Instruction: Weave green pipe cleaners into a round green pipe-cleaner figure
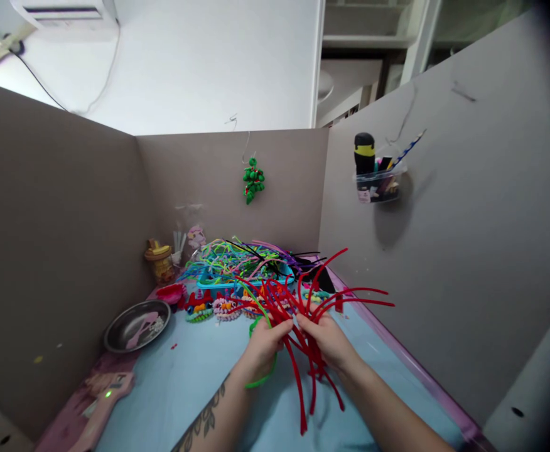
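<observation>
Red pipe cleaners (298,383) form a loose bundle between my two hands, their ends spreading upward, to the right and down toward me. My left hand (266,344) is closed on the left part of the bundle, thumb on top. A bright green pipe cleaner (264,380) loops around by this hand. My right hand (328,339) closes on the right part of the bundle, its thumb close to the left thumb. The fingers beneath are partly hidden by the pipe cleaners.
Behind my hands stands a blue basket (209,285) heaped with coloured pipe cleaners. Small braided pieces (226,309) line its front. To the left are a metal bowl (137,326), a yellow-lidded jar (159,260) and a pink glue gun (105,408). Grey panels (444,251) enclose the table.
</observation>
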{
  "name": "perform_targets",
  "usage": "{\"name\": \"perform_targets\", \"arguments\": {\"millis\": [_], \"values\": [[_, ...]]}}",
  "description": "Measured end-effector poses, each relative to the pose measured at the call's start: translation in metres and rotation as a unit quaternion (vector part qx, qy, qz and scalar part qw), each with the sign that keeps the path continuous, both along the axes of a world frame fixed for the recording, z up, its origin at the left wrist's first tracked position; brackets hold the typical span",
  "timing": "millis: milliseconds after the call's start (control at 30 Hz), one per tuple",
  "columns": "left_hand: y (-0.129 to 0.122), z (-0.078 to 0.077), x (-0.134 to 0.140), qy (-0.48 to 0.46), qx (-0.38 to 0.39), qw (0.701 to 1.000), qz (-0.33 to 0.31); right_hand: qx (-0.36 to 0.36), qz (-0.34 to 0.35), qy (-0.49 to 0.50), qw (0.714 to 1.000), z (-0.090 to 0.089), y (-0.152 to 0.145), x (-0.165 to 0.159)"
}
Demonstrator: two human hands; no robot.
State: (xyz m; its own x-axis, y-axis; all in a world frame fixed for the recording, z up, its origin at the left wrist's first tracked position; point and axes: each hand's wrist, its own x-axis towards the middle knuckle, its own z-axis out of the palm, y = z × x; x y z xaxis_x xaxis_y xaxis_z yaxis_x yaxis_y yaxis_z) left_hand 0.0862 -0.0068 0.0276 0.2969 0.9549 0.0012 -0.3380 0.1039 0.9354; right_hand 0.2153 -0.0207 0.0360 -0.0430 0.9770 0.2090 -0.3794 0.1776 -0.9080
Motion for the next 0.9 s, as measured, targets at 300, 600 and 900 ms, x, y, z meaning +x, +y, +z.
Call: {"name": "perform_targets", "arguments": {"millis": [300, 600, 900], "values": [[0.0006, 0.0006, -0.0021, 0.003, 0.011, 1.0, -0.016, -0.032, 0.016, 0.009, 0.999, 0.001, -0.0015, 0.0012], [0.0007, 0.0006, -0.002, -0.003, 0.034, 0.999, -0.031, -0.026, 0.017, -0.013, 0.999, -0.0071, -0.0004, 0.0037], [0.0051, -0.0077, 0.0005, 0.016, 0.048, 0.999, -0.008, 0.037, 0.086, -0.201, 0.975, 0.0012, -0.0088, 0.0036]]}}
